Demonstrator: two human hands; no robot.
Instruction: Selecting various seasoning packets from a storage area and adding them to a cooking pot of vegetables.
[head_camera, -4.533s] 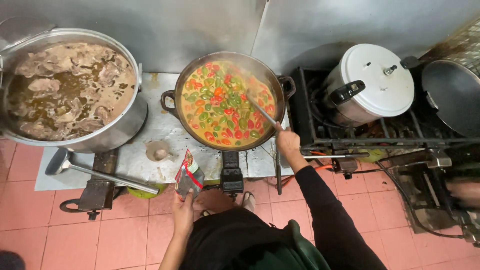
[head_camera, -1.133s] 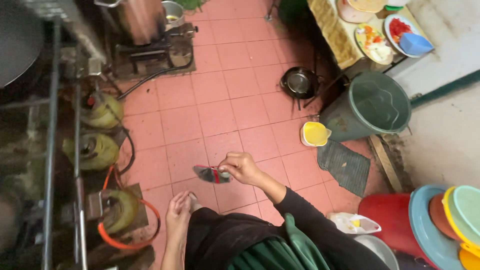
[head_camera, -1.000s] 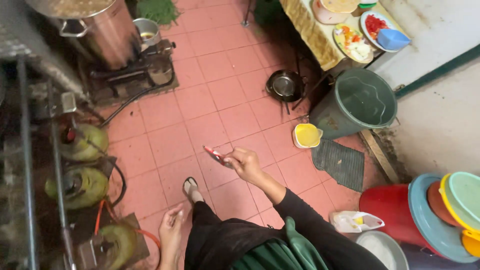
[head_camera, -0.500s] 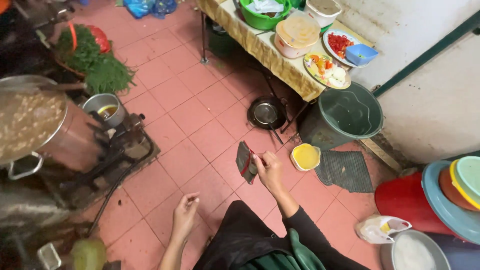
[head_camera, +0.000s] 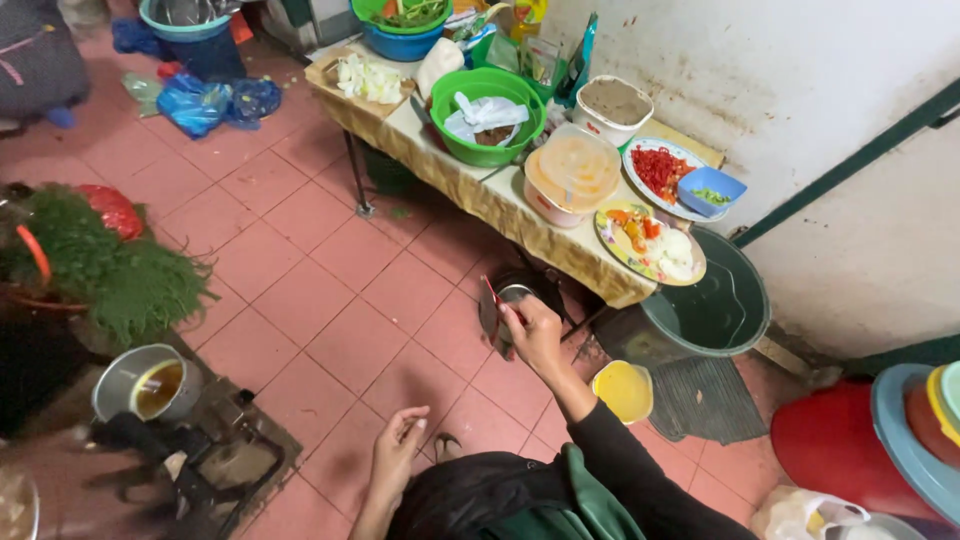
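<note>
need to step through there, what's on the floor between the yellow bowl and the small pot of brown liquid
In the head view, between the yellow bowl and small pot: bare pink tiles, the empty left hand and a foot.

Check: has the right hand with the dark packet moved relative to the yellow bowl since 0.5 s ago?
Cannot tell: the right hand is up-left of the yellow bowl in both; camera swung.

Even, soft light w/ faint shadows; lower-left corner motion-blurred, edges bent by wide-angle lens, centre sharp.
</note>
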